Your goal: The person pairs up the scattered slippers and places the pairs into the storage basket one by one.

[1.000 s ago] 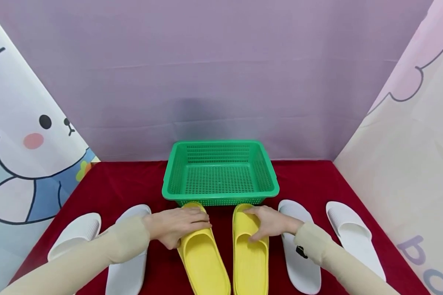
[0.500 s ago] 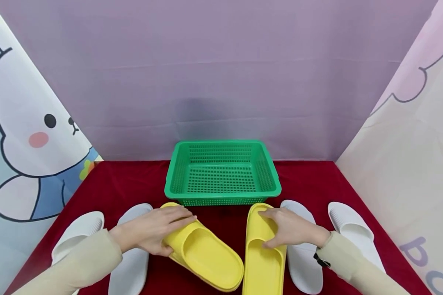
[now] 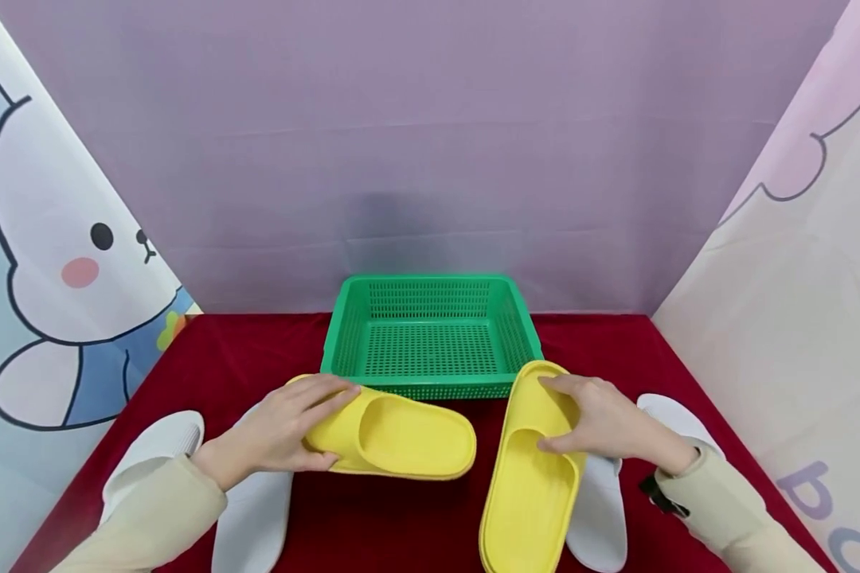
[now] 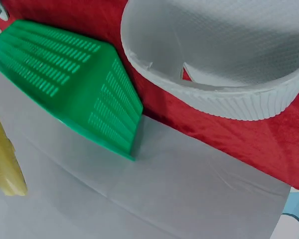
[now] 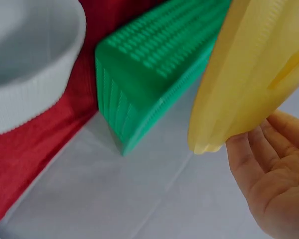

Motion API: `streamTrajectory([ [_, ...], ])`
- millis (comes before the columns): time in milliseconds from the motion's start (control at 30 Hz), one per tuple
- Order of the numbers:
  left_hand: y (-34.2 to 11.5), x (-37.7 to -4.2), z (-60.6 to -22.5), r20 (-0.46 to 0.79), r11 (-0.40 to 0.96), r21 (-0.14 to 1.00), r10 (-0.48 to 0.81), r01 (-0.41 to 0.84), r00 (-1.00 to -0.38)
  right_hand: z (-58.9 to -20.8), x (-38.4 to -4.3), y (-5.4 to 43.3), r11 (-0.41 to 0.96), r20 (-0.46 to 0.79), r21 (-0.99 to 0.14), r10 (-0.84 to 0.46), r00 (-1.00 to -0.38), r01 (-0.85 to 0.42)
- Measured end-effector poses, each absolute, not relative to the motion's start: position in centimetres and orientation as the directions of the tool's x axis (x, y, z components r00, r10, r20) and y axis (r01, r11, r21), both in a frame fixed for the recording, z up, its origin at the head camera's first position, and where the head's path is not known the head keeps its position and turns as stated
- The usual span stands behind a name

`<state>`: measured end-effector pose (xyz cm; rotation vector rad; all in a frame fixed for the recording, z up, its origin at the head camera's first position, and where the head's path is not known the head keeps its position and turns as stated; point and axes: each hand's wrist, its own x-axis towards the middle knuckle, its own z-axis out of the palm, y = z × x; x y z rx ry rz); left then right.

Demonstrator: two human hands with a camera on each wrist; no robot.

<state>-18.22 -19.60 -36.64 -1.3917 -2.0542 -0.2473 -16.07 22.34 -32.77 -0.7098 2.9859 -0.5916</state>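
Observation:
My left hand grips a yellow slipper by its toe end, thumb on the near side and fingers over the strap. This slipper lies crosswise, heel pointing right. A second yellow slipper is held by the toe strap in my right hand, its toe up by the basket's front right corner and its heel toward me. In the right wrist view the fingers press along the side of that yellow slipper. Only an edge of the other yellow slipper shows in the left wrist view.
A green plastic basket stands at the back of the red cloth, against a purple backdrop. White slippers lie at both sides: two on the left, partly under my arm, and two on the right, partly covered.
The left yellow slipper has swung from pointing forward to lying crosswise and has risen. The right one has moved right and up, tilting. Both hands have moved outward.

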Motion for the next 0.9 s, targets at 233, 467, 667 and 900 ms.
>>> streamTrajectory([
  [233, -19.6, -19.1, -36.2, 0.685, 0.467, -0.167, 0.688, 0.868, -0.238, -31.3, -16.7, 23.2, 0.833, 0.15, -0.408, -0.343, -0.927, -0.374],
  [467, -19.7, -19.8, -35.7, 0.696, 0.524, -0.157, 0.66, 0.837, -0.283, -30.3, -17.2, 23.7, 0.833, 0.174, -0.466, -0.242, -0.955, -0.296],
  [667, -19.6, -20.4, -36.0, 0.723, 0.542, -0.161, 0.633, 0.825, -0.276, -30.0, -17.8, 24.0, 0.828, 0.169, -0.519, -0.144, -0.975, -0.212],
  [900, -19.5, -21.0, -35.9, 0.737, 0.552, -0.155, 0.617, 0.819, -0.277, -29.8, -18.6, 24.3, 0.797, 0.169, -0.588, -0.049, -0.984, -0.141],
])
